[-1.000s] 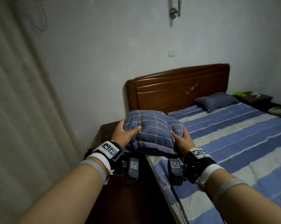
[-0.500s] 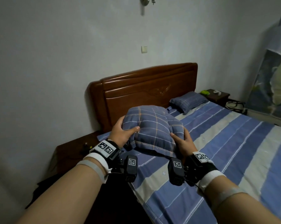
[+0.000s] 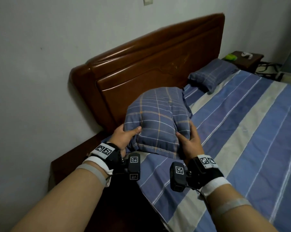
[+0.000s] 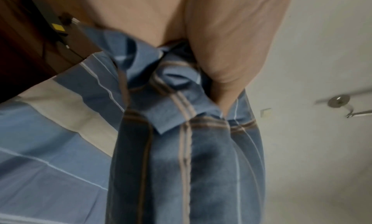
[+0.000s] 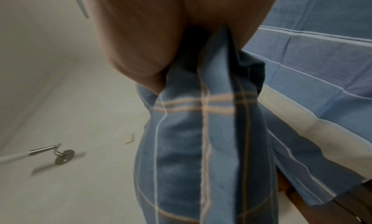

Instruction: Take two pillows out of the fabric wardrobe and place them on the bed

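I hold a blue plaid pillow point(image 3: 159, 118) between both hands, above the near left corner of the bed point(image 3: 252, 134). My left hand point(image 3: 124, 136) grips its near left corner, thumb on top. My right hand point(image 3: 189, 139) grips its near right side, thumb pressed into the cloth. The pillow's cloth point(image 4: 181, 163) fills the left wrist view under my left hand point(image 4: 221, 44), and the same plaid cloth point(image 5: 203, 148) hangs below my right hand point(image 5: 151, 44). A second blue pillow point(image 3: 211, 74) lies flat at the far end of the headboard.
The brown wooden headboard point(image 3: 149, 64) stands against a grey wall just beyond the pillow. A dark nightstand point(image 3: 71, 164) sits left of the bed under my left arm. Another nightstand point(image 3: 245, 59) with a green thing stands at the far side. The striped sheet stretches right.
I have come closer to the bed and turned right. The pillow, held the same way in both hands, has moved from above the nightstand to above the bed's near corner by the headboard.
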A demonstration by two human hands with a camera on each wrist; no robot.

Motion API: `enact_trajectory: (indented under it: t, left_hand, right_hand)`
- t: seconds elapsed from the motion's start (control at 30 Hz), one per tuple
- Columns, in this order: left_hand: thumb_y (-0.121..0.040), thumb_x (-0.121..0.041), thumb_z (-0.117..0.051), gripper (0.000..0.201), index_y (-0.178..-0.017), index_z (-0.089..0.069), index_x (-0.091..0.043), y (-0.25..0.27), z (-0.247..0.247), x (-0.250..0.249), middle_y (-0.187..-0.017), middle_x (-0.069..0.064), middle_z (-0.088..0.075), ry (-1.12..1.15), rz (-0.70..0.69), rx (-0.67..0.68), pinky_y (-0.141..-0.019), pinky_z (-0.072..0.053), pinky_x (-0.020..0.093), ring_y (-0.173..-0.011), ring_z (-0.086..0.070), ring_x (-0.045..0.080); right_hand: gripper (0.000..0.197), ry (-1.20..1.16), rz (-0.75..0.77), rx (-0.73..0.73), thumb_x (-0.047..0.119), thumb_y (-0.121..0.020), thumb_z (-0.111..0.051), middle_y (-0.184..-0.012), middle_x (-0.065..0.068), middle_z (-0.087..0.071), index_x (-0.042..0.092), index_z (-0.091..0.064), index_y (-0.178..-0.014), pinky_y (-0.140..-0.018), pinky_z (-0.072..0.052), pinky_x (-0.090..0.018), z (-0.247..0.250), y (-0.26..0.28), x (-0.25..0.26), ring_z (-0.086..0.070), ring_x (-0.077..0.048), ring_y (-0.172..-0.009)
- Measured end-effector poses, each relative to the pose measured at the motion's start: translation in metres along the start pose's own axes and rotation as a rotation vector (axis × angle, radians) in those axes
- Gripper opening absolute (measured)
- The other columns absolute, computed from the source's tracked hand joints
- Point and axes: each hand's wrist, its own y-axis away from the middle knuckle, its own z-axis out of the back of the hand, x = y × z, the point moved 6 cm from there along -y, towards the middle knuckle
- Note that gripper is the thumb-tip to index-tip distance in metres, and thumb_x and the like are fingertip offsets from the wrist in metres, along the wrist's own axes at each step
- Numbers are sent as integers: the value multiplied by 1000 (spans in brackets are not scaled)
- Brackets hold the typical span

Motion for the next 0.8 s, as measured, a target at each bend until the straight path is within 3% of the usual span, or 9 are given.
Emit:
enact_trajectory:
  t: [0.07, 0.17, 0.3, 0.37, 0.43, 0.47, 0.6, 0.73, 0.8]
  left_hand:
    - [-81, -13, -77, 36, -116, -70, -12, -38, 4, 1, -111, 20, -75, -29, 31, 35, -92, -53, 64, -103, -72, 39]
    - [-80, -13, -75, 36, -116, -69, -13, -104, 8, 1, -112, 16, -75, -110, 10, 65, -96, -52, 61, -107, -71, 36]
    - [-89, -2, -66, 29, -111, -66, -20, -187, -1, -9, -107, 9, -74, -253, -46, 162, -96, -54, 50, -109, -69, 33]
    - [-90, 1, -63, 32, -109, -67, -24, -230, -3, -14, -109, 9, -74, -268, -58, 228, -95, -55, 49, -108, -69, 32]
    - [-90, 2, -62, 35, -111, -68, -26, -277, -4, -19, -113, 9, -75, -302, -79, 301, -98, -54, 51, -108, -70, 28]
    - [-90, 1, -62, 36, -115, -68, -24, -300, -3, -22, -115, 9, -75, -324, -91, 333, -99, -53, 51, -108, -70, 27]
    - [-87, -4, -65, 46, -130, -62, -20, -394, 10, -30, -123, 6, -72, -425, -150, 410, -105, -50, 51, -114, -67, 23]
    - [-87, 1, -65, 53, -137, -56, -15, -466, 31, -27, -131, 8, -66, -558, -186, 383, -106, -48, 41, -116, -63, 21]
    - [-86, 3, -63, 59, -140, -53, -17, -491, 43, -13, -131, 9, -64, -640, -121, 367, -99, -46, 32, -112, -61, 22]
  right_hand:
    - [65, 38, -19, -23, 16, -87, -74, -145, -3, -64, 56, -56, -135, -109, -52, -61, -13, -27, -10, -65, -31, -129]
    - [69, 72, -37, -69, 29, -75, -78, -148, -2, -63, 57, -56, -135, -112, -48, -61, -24, -74, -31, -63, -29, -133]
    - [68, 122, -63, -138, 17, -85, -74, -152, -4, -58, 62, -52, -132, -114, -47, -60, -43, -127, -54, -60, -30, -134]
    - [73, 168, -85, -176, 11, -93, -71, -155, -6, -54, 60, -45, -140, -113, -47, -63, -53, -154, -69, -58, -33, -136]
    - [73, 228, -106, -211, 14, -93, -71, -156, -7, -52, 67, -42, -134, -113, -46, -65, -66, -182, -83, -57, -35, -137]
    - [73, 271, -114, -228, 15, -93, -71, -156, -7, -51, 64, -41, -137, -114, -44, -65, -74, -195, -88, -56, -35, -138]
    - [80, 415, -146, -295, 6, -96, -69, -156, -9, -52, 28, -27, -160, -120, -41, -56, -114, -252, -115, -54, -31, -140]
    - [84, 467, -301, -323, 6, -88, -75, -147, -16, -58, 18, -28, -157, -112, -49, -58, -150, -306, -172, -61, -36, -130]
    - [83, 449, -442, -289, 8, -82, -79, -142, -19, -61, 13, -35, -151, -109, -51, -59, -164, -329, -199, -63, -39, -125]
